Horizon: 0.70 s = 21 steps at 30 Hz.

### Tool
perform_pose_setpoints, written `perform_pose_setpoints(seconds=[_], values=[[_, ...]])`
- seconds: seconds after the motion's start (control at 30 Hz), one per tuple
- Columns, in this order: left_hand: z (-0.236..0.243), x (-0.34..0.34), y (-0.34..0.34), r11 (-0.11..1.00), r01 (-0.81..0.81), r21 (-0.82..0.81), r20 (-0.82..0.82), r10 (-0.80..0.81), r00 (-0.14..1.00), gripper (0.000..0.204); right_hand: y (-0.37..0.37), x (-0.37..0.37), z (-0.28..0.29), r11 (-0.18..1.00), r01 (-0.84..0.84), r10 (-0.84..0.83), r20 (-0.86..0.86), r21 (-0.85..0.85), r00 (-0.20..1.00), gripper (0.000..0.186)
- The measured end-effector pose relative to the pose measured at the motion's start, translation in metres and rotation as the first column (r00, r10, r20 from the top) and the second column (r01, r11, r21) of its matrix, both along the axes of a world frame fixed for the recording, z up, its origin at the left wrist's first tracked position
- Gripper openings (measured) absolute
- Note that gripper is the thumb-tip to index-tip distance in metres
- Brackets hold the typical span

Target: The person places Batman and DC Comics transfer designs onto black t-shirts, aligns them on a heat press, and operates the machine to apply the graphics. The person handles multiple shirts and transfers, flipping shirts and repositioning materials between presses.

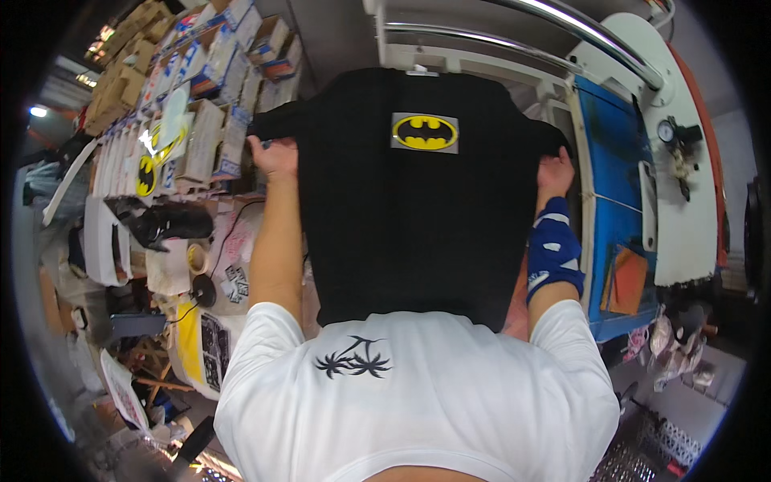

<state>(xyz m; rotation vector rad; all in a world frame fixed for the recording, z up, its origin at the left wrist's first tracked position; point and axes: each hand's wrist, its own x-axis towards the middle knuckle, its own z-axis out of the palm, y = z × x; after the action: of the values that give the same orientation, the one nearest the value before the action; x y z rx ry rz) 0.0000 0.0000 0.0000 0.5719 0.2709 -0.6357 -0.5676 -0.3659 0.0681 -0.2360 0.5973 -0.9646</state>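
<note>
A black T-shirt (418, 217) lies spread in front of me, its neck end far and its hem close to my body. On its upper chest sits a rectangular film with a yellow oval and black bat emblem (425, 132). My left hand (276, 158) is at the left sleeve, its thumb showing at the edge and its other fingers hidden by cloth. At the right sleeve, my right hand (556, 172) curls round the cloth's edge. Both arms are stretched forward; a blue and white wrap (554, 249) covers my right forearm.
White machine with chrome bars (474, 36) stands beyond the shirt. To the right are a blue panel (614, 161) and a pressure gauge (666, 129). Stacked cardboard boxes (221, 60) fill the far left, near more yellow bat emblems (146, 175). A cluttered table (233, 277) lies left.
</note>
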Motion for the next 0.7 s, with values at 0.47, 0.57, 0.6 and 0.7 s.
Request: perform_pose_setpoints(seconds=[0.47,0.57,0.6,0.7], values=[[-0.007,-0.003,0.005,0.855,0.314,-0.413,0.205,-0.249,0.947,0.069,-0.013,0.007,-0.024,0.950,0.312,-0.310,-0.060,0.025,0.949,0.015],[-0.003,-0.003,-0.001,0.896,0.264,-0.358,0.174,-0.214,0.961,0.069,-0.024,-0.001,-0.039,0.944,0.330,-0.329,-0.053,0.023,0.943,0.018],[-0.003,-0.002,0.005,0.916,0.227,-0.332,0.154,-0.185,0.971,0.069,-0.024,0.003,-0.042,0.954,0.299,-0.299,-0.041,0.019,0.954,0.018],[-0.001,-0.004,-0.002,0.953,0.184,-0.242,0.103,-0.163,0.981,0.071,-0.028,0.000,-0.046,0.959,0.284,-0.284,-0.032,-0.013,0.958,0.015]])
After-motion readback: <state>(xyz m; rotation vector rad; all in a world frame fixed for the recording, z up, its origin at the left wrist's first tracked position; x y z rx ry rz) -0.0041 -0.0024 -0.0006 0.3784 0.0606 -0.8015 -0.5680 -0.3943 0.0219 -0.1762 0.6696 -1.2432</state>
